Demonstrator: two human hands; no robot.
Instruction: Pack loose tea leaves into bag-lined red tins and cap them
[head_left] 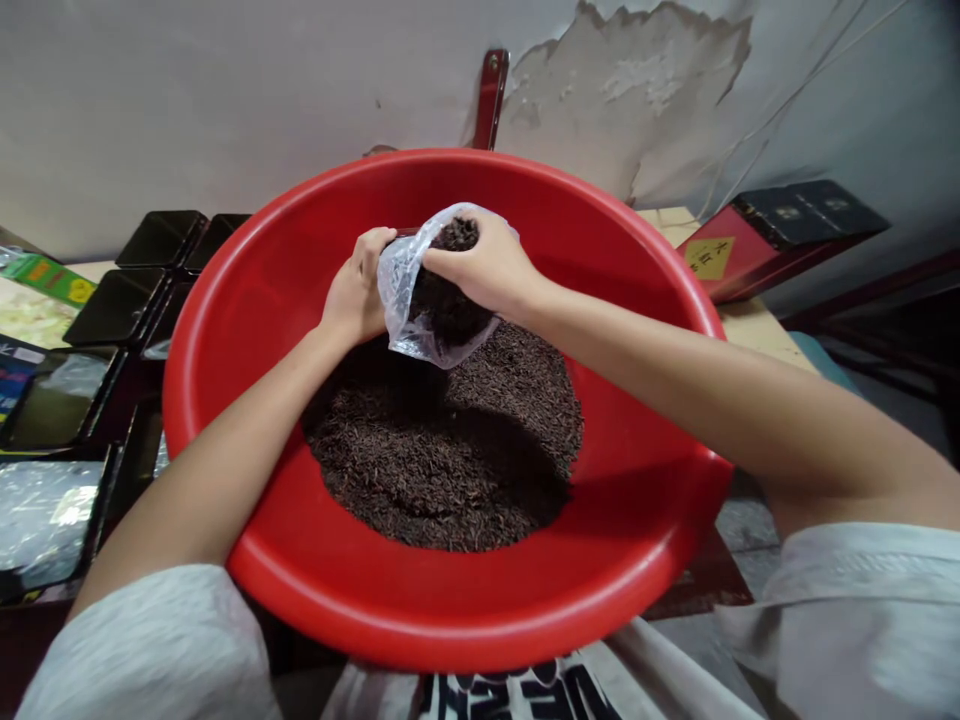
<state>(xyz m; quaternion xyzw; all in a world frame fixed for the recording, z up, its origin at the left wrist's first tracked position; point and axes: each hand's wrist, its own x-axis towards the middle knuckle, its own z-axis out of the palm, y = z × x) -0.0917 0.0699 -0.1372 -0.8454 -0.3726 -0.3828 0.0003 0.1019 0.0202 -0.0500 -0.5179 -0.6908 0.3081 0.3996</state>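
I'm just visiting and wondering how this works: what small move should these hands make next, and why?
Probably loosen the right hand so the dark bits it grasps drop into the clear bag: they sit right at its open mouth, the left hand holds the bag's side, and more dark material shows inside.

On my feed, the basin (465, 640) reads as smooth, glossy red plastic. I log the bag (401, 300) as thin, translucent plastic film, crinkled and shiny. Loose tea leaves (450, 490): dry, matt, rough. Open trays (124, 305): glossy black, base material unclear to me. Sleeve (150, 650): soft matt cloth. Desk (765, 335): pale, wood-like. Wall (225, 90): matt paint, flaking roughly.
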